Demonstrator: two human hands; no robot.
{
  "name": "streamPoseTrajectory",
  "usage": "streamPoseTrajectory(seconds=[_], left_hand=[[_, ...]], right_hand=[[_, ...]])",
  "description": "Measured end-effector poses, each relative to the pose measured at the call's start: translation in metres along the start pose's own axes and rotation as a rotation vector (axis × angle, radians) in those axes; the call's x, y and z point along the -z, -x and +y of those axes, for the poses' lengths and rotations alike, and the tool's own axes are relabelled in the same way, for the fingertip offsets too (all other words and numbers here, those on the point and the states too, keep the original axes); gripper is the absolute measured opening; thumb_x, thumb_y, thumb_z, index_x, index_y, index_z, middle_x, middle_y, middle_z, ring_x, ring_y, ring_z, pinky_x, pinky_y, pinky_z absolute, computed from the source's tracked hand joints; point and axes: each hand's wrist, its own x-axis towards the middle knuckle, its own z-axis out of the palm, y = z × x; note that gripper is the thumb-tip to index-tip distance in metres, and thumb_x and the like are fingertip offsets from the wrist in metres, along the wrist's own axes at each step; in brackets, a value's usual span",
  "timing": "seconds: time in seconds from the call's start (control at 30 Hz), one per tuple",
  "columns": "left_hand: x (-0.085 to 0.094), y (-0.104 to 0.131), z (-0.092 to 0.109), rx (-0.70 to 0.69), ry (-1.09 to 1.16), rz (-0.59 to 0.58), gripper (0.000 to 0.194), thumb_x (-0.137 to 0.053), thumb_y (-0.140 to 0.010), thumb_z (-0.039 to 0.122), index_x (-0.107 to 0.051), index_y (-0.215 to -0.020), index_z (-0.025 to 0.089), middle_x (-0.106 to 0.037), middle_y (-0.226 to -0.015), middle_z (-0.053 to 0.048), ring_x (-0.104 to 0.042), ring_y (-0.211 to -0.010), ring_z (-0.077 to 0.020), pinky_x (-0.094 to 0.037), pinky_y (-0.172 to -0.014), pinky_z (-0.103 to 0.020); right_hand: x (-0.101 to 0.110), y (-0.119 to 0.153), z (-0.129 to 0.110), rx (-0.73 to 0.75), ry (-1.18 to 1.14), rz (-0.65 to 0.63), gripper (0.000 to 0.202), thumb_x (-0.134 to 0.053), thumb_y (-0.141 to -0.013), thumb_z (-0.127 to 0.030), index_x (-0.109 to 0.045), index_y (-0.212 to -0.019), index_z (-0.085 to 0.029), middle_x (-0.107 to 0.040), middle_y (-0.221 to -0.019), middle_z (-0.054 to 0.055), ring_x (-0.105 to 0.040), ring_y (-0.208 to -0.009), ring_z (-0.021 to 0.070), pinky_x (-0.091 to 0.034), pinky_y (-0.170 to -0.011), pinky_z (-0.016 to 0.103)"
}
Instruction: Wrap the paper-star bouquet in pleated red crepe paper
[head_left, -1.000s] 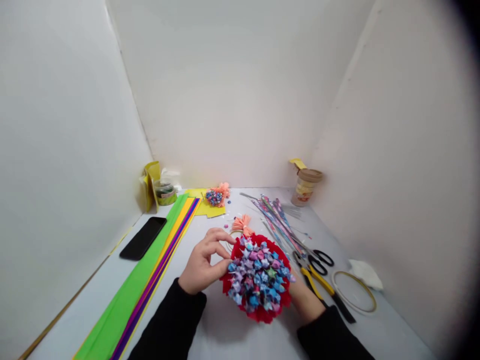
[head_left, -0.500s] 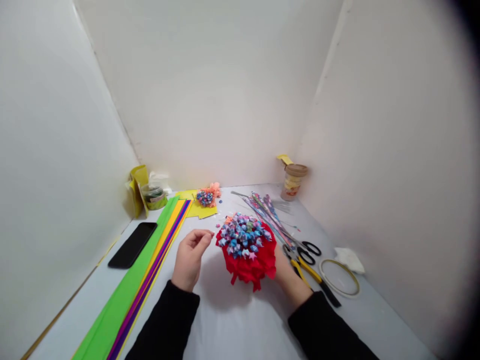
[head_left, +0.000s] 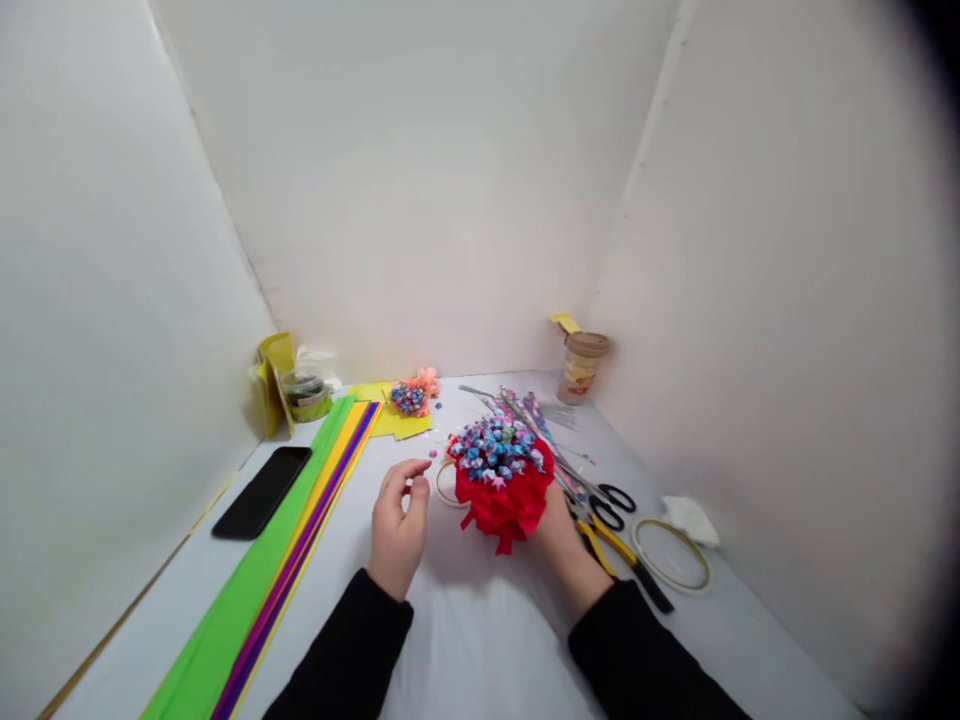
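A bouquet point(head_left: 501, 470) of small blue, pink and purple paper stars wrapped in crinkled red paper stands in front of me, tilted a little toward me. My right hand point(head_left: 553, 525) holds it from below and behind; the wrap hides most of its fingers. To the left of the bouquet, apart from it, is my left hand point(head_left: 400, 520), thumb and fingers apart with nothing visible between them. Part of a thin tape ring point(head_left: 444, 486) shows on the table between my left hand and the red wrap.
Green, yellow and purple paper strips point(head_left: 277, 580) and a black phone point(head_left: 262, 492) lie left. Behind is a smaller star bunch point(head_left: 409, 400) on yellow paper. Right lie scissors point(head_left: 611, 505), yellow-handled pliers point(head_left: 622, 550), a larger tape ring point(head_left: 671, 555) and patterned strips point(head_left: 525, 405). A lidded cup point(head_left: 583, 370) stands behind.
My left hand has moved right and its pinched fingers have parted. The bouquet has shifted slightly up and right in my right hand, bringing the thin tape ring into view.
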Motion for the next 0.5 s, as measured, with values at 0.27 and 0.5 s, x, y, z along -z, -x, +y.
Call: streamPoseTrajectory(seconds=[0.27,0.5], left_hand=[[-0.016,0.015,0.007,-0.098,-0.120,-0.096,0.014,-0.054,-0.083,0.025,-0.067,-0.080,0.019,-0.063,-0.081,-0.005,-0.060,-0.082,-0.0184,-0.047,-0.076,-0.032],[-0.017,0.005,0.005,0.188,0.045,-0.388,0.028,-0.054,-0.082,0.034,-0.073,-0.071,0.017,-0.070,-0.082,-0.008,-0.063,-0.082,-0.0216,-0.047,-0.079,-0.033]], right_hand=[[-0.005,0.004,-0.001,-0.272,-0.328,-0.047,0.029,-0.079,-0.056,-0.034,-0.068,-0.079,-0.022,-0.073,-0.082,0.006,-0.066,-0.081,0.0290,-0.052,-0.078,0.044],[-0.014,0.007,-0.004,-0.502,-0.612,-0.104,0.030,-0.084,-0.049,-0.030,-0.068,-0.073,-0.022,-0.072,-0.073,0.003,-0.066,-0.066,0.0242,-0.053,-0.070,0.039]])
